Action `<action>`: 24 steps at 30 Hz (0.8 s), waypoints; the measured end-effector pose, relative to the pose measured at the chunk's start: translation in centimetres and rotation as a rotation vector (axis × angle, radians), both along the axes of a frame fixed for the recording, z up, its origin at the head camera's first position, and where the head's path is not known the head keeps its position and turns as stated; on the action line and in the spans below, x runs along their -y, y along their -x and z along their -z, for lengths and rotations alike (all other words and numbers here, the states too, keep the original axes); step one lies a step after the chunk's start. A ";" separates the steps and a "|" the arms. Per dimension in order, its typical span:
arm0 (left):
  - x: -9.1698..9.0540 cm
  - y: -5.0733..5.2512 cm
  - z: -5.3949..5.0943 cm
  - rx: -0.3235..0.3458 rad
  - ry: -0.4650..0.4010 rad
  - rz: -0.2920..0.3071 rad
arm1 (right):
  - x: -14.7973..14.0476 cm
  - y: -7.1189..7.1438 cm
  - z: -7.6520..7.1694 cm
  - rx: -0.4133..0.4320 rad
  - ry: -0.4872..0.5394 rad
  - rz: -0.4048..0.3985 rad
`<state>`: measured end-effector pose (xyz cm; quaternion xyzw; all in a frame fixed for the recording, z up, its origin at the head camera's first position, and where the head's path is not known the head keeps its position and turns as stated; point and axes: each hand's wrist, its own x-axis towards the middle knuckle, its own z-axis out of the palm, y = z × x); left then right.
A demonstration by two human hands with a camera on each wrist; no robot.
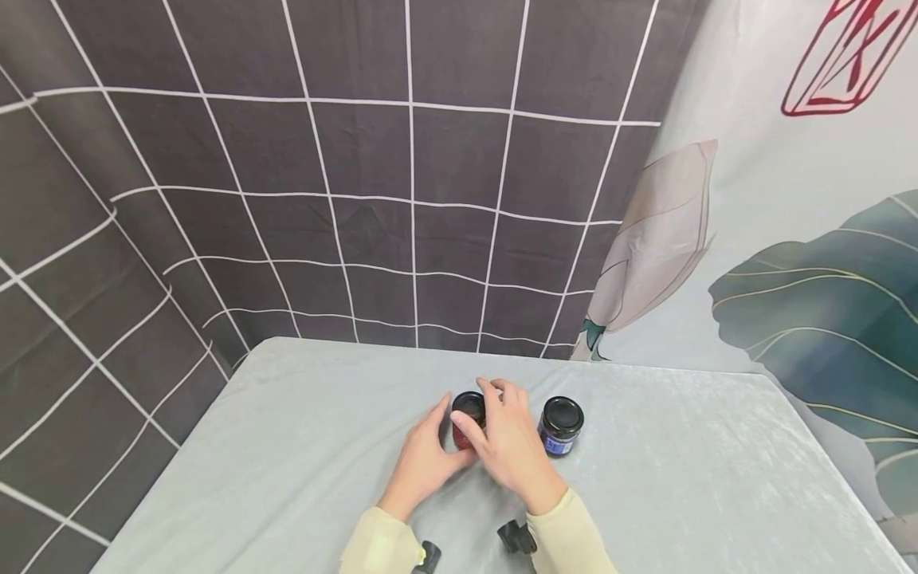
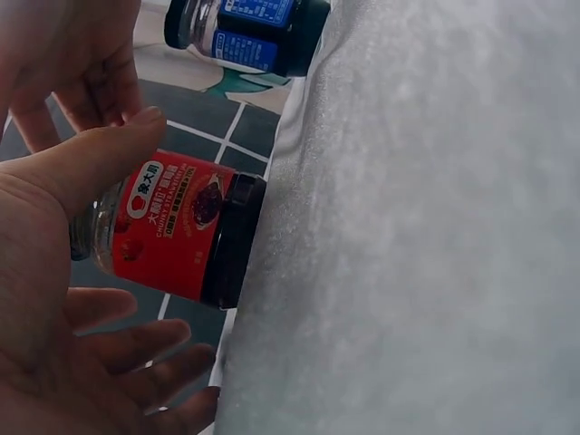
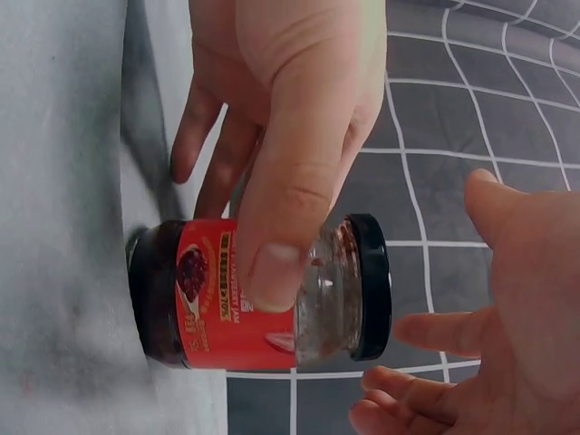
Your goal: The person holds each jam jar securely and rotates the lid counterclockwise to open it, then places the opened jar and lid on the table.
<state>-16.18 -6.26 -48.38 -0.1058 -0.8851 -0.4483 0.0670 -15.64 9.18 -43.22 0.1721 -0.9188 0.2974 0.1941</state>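
A jar with a black lid and red label [image 1: 462, 438] [image 2: 174, 231] [image 3: 204, 294] stands upright on the cloth between the two hands. My left hand [image 1: 421, 464] [image 2: 41, 272] [image 3: 521, 313] is at its left side, thumb and fingers spread apart and not closed round the glass. From the right, my right hand [image 1: 515, 450] [image 2: 77, 50] [image 3: 299, 109] reaches over it; in the right wrist view the thumb overlaps the label, and whether it touches cannot be told. The right fingers extend loosely beyond the jar, partly hidden.
Just right of my right hand stands a second jar [image 1: 562, 416] [image 2: 249, 41] with a black lid and blue label. A pale cloth [image 1: 681, 470] covers the table. Behind it hang a dark grid-patterned curtain [image 1: 366, 151] and a white leaf-print cloth [image 1: 760, 175].
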 end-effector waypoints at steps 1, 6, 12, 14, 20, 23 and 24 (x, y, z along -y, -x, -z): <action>0.0 0.0 0.0 -0.001 0.000 0.007 | 0.1 0.0 0.0 0.003 0.002 0.001; -0.1 0.1 0.1 0.002 0.001 0.032 | 0.3 0.0 0.1 0.019 0.008 0.007; -0.4 0.1 0.0 -0.007 -0.012 0.056 | 0.4 0.0 0.2 0.045 0.023 0.006; -0.4 0.1 0.1 -0.006 -0.010 0.056 | 0.5 0.0 0.2 0.049 0.027 0.002; -0.5 0.1 0.3 -0.045 0.014 0.043 | 0.8 0.0 0.4 0.052 0.029 -0.002; -0.7 0.1 0.3 -0.056 0.009 0.049 | 1.0 0.0 0.6 0.073 0.040 -0.006; -0.7 0.1 0.3 -0.052 0.005 0.053 | 1.0 0.0 0.6 0.082 0.044 -0.006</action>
